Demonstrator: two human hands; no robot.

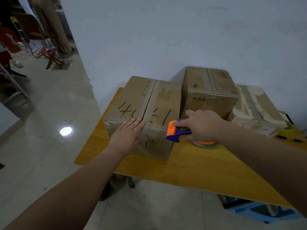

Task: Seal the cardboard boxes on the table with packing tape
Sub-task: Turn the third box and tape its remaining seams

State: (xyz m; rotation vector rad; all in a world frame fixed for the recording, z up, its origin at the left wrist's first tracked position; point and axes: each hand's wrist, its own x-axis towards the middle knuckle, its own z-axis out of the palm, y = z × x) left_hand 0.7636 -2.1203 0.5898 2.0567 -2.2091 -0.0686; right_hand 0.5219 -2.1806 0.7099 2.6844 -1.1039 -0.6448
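On the near edge of the marked box (146, 110), left of its centre seam, your left hand (127, 135) lies flat with fingers spread; keep pressing there so the box cannot slide. Right of that box, your right hand (202, 127) is closed around the tape dispenser (177, 131), its orange head touching the box's near right corner. Line it up square before pulling across.

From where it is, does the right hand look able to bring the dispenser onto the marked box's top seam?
Probably yes: the right hand holds the tape dispenser beside the marked box, nothing between; the left hand covers only the near edge.
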